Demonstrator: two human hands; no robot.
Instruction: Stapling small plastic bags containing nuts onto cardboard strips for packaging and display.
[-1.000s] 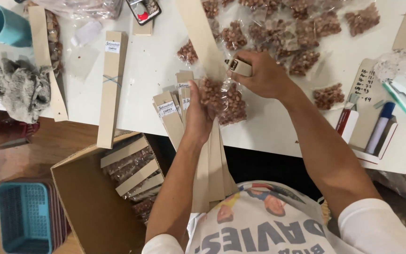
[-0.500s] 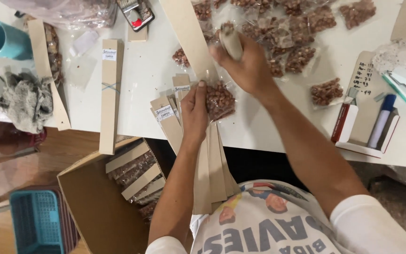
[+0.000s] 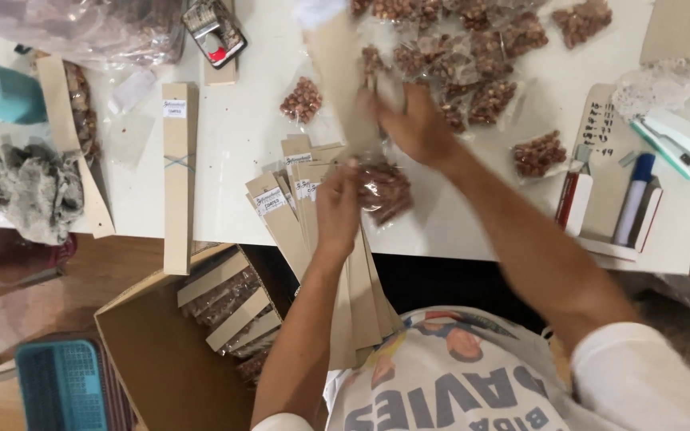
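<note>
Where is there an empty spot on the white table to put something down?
One bare patch of the white table lies between the long cardboard strip and the fanned strips. Another lies between the right hand and the marker box, below a lone nut bag. The nut bags crowd the top.

Nut packets (image 3: 473, 56) on the table (image 3: 241, 136), cardboard strips (image 3: 297, 207) at its near edge, box (image 3: 177, 351) below left.

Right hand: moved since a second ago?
Yes. The right hand has gone up the table, away from the person, from the nut bag at the left hand toward the pile of bags.
</note>
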